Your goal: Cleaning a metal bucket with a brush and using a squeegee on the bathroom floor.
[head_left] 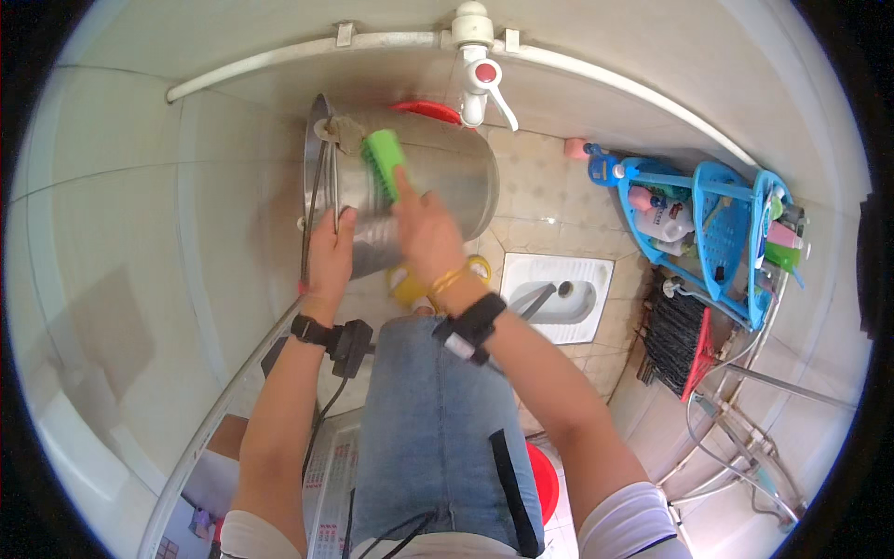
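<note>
A large stainless steel bucket [447,164] lies tipped in front of me, its mouth towards the left wall. My left hand [331,253] grips the bucket's thin metal handle [335,185] close to the mouth; some of its fingers are hidden. In my right hand [431,234] is a green scrub brush [385,150], bristles against the bucket's curved side. That hand is slightly blurred. Next to the brush, a brownish patch [346,133] marks the metal near the handle's mount.
A white tap [478,77] juts from the wall pipe above the bucket. To the right are a squat toilet [513,279] and a blue corner shelf [730,234] loaded with bottles. Yellow slippers [404,285] show under the bucket. A red basin [543,482] sits beside my leg.
</note>
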{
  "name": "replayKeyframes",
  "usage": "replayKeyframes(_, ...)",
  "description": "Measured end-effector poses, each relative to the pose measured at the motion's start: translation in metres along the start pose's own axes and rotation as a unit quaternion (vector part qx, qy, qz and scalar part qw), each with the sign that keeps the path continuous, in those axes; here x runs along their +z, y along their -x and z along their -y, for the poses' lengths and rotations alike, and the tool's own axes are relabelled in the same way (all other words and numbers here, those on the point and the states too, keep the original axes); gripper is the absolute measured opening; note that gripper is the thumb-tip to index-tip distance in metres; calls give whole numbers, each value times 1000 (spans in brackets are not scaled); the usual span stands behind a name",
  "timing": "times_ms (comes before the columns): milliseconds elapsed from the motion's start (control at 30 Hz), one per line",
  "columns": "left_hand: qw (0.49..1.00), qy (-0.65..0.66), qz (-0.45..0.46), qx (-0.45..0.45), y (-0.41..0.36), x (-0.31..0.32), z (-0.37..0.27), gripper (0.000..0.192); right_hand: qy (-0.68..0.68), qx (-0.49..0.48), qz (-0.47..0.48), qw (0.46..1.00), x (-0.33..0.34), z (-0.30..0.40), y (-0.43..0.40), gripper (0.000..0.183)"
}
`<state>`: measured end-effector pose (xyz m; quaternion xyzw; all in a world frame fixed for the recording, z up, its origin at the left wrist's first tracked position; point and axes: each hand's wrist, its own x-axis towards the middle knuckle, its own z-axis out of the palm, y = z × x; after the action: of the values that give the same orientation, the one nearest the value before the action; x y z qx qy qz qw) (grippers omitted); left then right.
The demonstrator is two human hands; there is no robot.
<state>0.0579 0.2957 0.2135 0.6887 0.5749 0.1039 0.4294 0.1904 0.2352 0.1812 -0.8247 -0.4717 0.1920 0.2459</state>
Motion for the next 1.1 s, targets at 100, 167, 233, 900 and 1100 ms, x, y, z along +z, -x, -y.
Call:
replayKeyframes(100, 994, 10, -63, 87, 0, 22, 5, 34, -6, 54, 42, 998, -9, -19, -27, 45)
replayKeyframes(167, 999, 26, 28, 25, 6, 19, 2, 32, -202, 55, 72, 975, -25, 2, -37, 47)
replayKeyframes(233, 998, 32, 47, 38, 5, 26, 6, 29, -267, 110, 89, 953, -38, 22, -42, 58)
replayKeyframes(900, 955, -33, 273, 113, 31, -22, -63, 33, -130, 117, 30, 984, -28, 4, -33, 70)
replayKeyframes(1100, 823, 459, 264, -204, -54, 7, -38, 34, -173, 110, 11, 979, -24, 41, -1, 74)
